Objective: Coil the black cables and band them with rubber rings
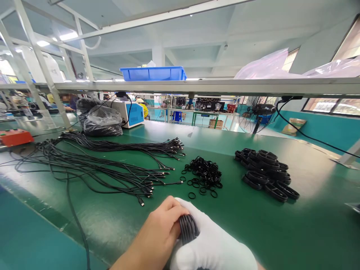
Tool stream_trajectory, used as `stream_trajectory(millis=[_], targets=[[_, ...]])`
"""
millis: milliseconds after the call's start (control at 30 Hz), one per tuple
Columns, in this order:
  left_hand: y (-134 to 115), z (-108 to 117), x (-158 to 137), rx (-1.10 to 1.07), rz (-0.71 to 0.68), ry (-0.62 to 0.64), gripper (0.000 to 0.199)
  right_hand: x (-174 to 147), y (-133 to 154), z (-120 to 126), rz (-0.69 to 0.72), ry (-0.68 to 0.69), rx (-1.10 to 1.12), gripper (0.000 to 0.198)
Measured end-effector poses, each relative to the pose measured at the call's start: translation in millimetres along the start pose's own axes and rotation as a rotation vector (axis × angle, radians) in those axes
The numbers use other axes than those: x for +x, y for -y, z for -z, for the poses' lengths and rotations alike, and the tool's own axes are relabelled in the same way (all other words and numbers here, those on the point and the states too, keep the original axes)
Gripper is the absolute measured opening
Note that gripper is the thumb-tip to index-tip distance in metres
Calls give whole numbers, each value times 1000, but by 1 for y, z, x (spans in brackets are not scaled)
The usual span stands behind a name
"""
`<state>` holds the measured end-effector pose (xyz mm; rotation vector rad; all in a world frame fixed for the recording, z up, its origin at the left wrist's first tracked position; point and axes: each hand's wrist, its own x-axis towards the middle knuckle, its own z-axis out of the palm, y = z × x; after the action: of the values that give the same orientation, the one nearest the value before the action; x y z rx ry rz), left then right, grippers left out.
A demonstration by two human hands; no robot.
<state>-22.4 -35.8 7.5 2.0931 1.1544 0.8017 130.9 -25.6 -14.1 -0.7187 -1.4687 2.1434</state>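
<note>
A coiled black cable (188, 228) is held between my two hands at the near edge of the green table (112, 215). My bare left hand (161, 228) pinches the coil from its left side. Wrapped round the right side of the coil is my right hand (213, 240), in a white glove. Just beyond my hands lies a heap of small black rings (205, 172), with several loose ones around it. Long straight black cables (112, 172) with plug ends spread over the left of the table. To the right sits a pile of coiled cables (264, 170).
A shelf (180, 87) crosses above the table and carries a blue bin (153, 74). A plastic-wrapped bundle (102, 120), a white-and-blue machine (131, 113) and a red control box (17, 138) stand at the back left. A fan (256, 116) is behind the table.
</note>
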Motion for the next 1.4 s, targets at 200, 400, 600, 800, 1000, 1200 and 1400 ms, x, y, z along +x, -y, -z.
stream_trajectory(millis=[200, 400, 600, 800, 1000, 1200, 1400], targets=[[-5, 1, 5, -269, 325, -41, 20, -2, 9, -6, 6, -104, 114, 36], [-8, -11, 9, -260, 445, -80, 8, 2, 2, -6, 20, -173, 76, 24], [-6, -14, 14, 20, 469, -40, 11, 4, -4, -2, -49, -150, 51, 17], [-3, -5, 6, 109, 210, -132, 20, 7, -10, -1, -4, -41, 246, 30], [10, -15, -3, 236, 56, -201, 29, 9, -10, -4, -62, -95, 188, 14], [15, -16, -4, 249, 3, -223, 27, 8, -6, -8, -49, -160, 85, 14], [20, -19, -8, 174, -6, -270, 26, 8, -8, -7, -83, -132, 89, 8]])
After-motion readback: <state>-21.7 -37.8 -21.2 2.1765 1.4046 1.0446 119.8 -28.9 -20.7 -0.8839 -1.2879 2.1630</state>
